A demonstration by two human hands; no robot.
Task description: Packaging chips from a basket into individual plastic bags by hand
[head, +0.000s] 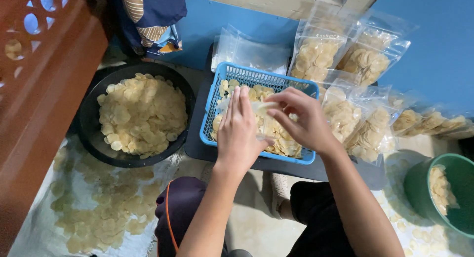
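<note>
Frame centre: left hand (238,133) and right hand (301,119) pinch clear bag (260,109) over blue basket (256,79) of chips (281,141). Fingers closed on bag. Risk: thin bag slips, chips spill.

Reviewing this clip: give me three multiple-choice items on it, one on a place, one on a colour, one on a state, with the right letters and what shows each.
1. Where does the black basin of pale chips sit relative to the blue basket?
A. to its left
B. to its right
C. inside it

2. What colour is the bucket at the far right?
A. red
B. green
C. white

3. What state are the clear bags behind the basket in?
A. empty and flat
B. filled with chips
C. torn open and spilled

Answers:
1 A, the basin lies left of the basket.
2 B, its wall is green.
3 B, the chips show through the plastic.
</note>
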